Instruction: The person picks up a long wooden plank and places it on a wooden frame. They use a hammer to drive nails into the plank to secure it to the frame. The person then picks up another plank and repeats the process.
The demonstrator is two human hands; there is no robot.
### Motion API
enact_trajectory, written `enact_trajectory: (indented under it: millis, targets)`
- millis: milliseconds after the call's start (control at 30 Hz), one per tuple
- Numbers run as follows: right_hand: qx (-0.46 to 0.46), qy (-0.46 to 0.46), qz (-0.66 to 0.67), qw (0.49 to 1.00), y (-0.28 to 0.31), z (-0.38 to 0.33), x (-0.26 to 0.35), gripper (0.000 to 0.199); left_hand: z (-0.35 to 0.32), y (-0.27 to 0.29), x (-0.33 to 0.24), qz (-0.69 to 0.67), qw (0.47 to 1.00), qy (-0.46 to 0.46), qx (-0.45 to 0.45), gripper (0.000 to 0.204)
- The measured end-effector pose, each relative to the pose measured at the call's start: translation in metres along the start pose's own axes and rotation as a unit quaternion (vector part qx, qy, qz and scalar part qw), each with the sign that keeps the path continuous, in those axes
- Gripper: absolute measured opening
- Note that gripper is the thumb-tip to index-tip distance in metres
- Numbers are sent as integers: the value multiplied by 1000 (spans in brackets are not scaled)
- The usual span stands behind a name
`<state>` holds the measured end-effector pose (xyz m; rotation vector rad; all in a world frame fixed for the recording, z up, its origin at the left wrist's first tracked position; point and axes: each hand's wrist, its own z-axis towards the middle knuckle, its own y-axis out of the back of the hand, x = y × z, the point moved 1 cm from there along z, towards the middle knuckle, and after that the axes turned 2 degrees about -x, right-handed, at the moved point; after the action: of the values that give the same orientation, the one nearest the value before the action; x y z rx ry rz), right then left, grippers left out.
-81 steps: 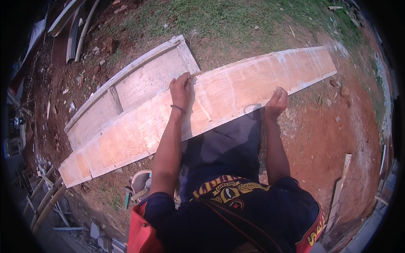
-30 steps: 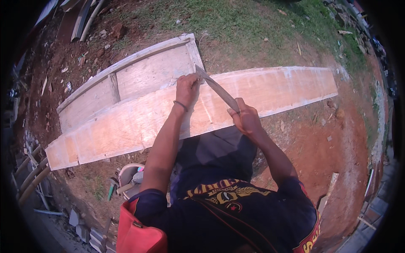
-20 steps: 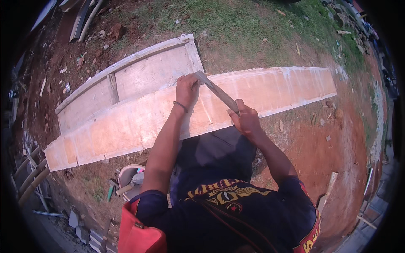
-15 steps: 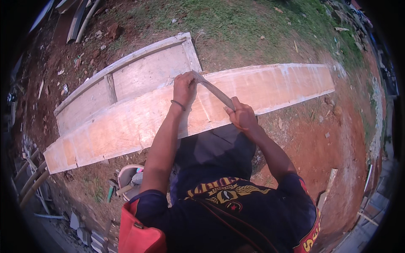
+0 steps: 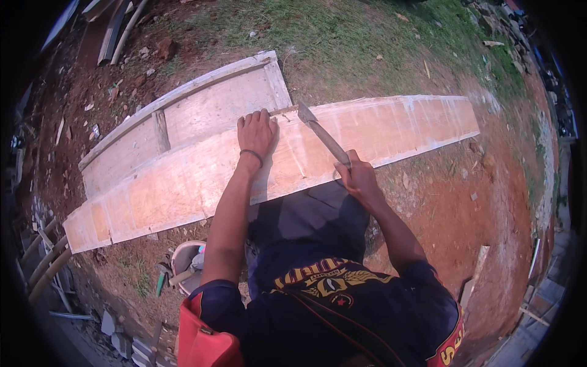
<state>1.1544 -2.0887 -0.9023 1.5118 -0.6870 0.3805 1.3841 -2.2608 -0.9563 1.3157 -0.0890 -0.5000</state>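
Note:
A long pale-orange plywood panel [image 5: 202, 174] with whitish streaks lies across in front of me, over my lap. My left hand [image 5: 257, 131] rests flat on it, palm down, with the fingertips at its far edge and nothing held. In my right hand [image 5: 359, 178] is a hammer [image 5: 327, 139], gripped by the end of its wooden handle. Its head is at the panel's far edge, a little right of my left hand; whether it touches is unclear. A small dark mark shows on the edge between them. Behind lies a second panel with a batten frame [image 5: 213, 78].
A bucket [image 5: 183, 252] with tools stands by my left side, and a green-handled tool [image 5: 161, 280] lies beside it. Grey blocks [image 5: 120, 344] are at lower left. Timber and metal lengths [image 5: 112, 37] lie at upper left, bamboo poles [image 5: 46, 269] at far left.
My left hand has let go of its pinch near the hammer head, moved left and flattened on the panel. The hammer and my right hand have shifted slightly right and nearer.

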Motion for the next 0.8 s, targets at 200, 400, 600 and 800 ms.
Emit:
enact_trajectory:
  millis: [200,400,600,800]
  targets:
    - [-1,-40,-16,999,4,11,3,34,5,6,-2,-70,998,1,7,23]
    - [100,-41,79,991,42,73,33,41,-3,1,-4,-77,996,6,-48,20]
    - [188,-26,-26,982,70,179,48,41,-2,-1,-3,-66,997,5,-47,21]
    - [383,30,-156,910,65,215,57,43,2,-2,-1,-57,998,16,-17,22]
